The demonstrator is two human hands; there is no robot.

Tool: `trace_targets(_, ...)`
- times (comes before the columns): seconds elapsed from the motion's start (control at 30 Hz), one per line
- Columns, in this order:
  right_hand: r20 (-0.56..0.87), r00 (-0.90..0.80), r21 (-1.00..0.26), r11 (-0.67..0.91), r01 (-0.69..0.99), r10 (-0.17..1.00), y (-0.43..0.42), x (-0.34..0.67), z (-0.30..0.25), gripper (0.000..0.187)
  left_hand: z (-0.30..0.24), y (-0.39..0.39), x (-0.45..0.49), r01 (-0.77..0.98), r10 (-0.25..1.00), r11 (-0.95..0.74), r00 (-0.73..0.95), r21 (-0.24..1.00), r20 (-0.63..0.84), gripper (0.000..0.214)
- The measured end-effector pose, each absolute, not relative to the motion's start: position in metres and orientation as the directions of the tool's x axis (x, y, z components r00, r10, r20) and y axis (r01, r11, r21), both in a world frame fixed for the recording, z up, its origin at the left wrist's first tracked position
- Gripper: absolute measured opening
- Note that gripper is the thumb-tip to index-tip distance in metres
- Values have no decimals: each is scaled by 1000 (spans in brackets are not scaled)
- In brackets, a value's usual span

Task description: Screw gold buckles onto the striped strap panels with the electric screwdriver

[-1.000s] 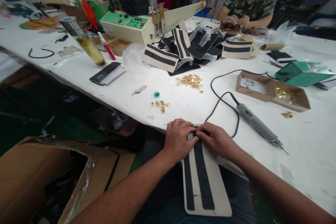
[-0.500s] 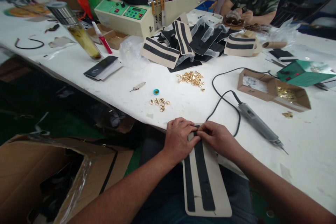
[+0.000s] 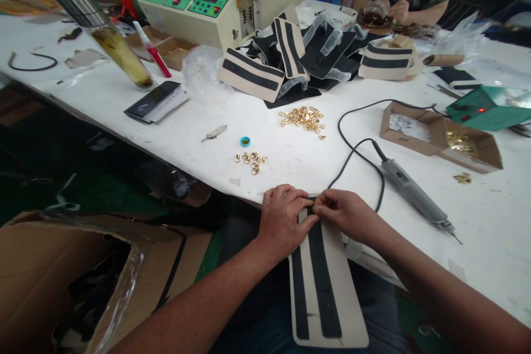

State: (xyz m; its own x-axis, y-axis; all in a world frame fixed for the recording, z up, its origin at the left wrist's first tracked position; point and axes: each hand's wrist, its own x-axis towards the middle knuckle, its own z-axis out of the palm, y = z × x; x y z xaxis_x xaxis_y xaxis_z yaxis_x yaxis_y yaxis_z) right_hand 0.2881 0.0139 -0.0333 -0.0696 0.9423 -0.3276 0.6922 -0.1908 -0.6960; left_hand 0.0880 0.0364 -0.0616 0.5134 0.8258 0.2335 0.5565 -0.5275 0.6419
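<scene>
A long beige panel with two black strips lies across my lap, its far end against the table's front edge. My left hand is closed on the panel's far left side, thumb and fingers by the strip ends. Beside it, my right hand makes a pinch at the far end of the longer strip. Whatever is between those right fingertips is too small and covered to make out. Just beyond my hands are a few gold metal fittings and a small blue cap.
A grey corded electric screwdriver lies to the right, near cardboard trays and a green box. Farther back are more gold fittings, piled panels and a cream machine. An open carton stands lower left. A co-worker sits opposite.
The head view has shifted slightly, so the table things sit a little higher. A red light now shows on the green box. Both hands keep nearly the same place on the panel.
</scene>
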Motion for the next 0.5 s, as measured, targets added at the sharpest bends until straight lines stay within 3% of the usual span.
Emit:
trace_targets(0.33,-356,-92,-678,-189,711,930,18,291,-31,18,-64,36,88,549,824,-527,518,649,231,23)
trace_targets(0.5,-387,-82,-727,-250,640,918,23,294,-35,15,-64,36,88,548,822,-530,521,647,232,21)
